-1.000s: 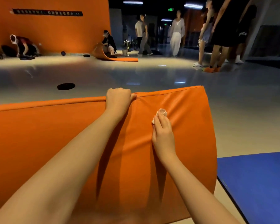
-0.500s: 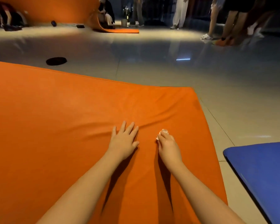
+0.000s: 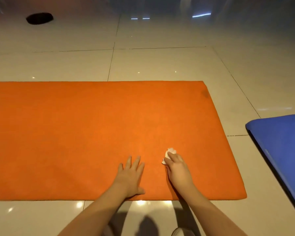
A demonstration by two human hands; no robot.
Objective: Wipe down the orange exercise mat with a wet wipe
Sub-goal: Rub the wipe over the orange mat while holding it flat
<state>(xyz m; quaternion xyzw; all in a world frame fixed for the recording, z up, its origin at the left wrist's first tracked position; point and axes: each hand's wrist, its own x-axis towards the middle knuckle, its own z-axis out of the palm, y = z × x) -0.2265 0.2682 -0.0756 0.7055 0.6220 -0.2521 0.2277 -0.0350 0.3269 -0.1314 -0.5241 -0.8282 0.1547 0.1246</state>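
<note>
Fingers (image 3: 172, 157) of the right hand (image 3: 177, 170) curl over a crumpled wipe (image 3: 170, 151), pressing it on the mat (image 3: 92, 133).
Left hand (image 3: 130, 177) lies flat beside it, fingers spread; the mat lies flat on the tile floor (image 3: 160, 65), a blue mat (image 3: 283, 150) to its right.

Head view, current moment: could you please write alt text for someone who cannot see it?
A person's right hand holds a crumpled wet wipe against an orange exercise mat lying flat on a tiled floor, while the left hand rests flat beside it. A blue mat lies to the right.
</note>
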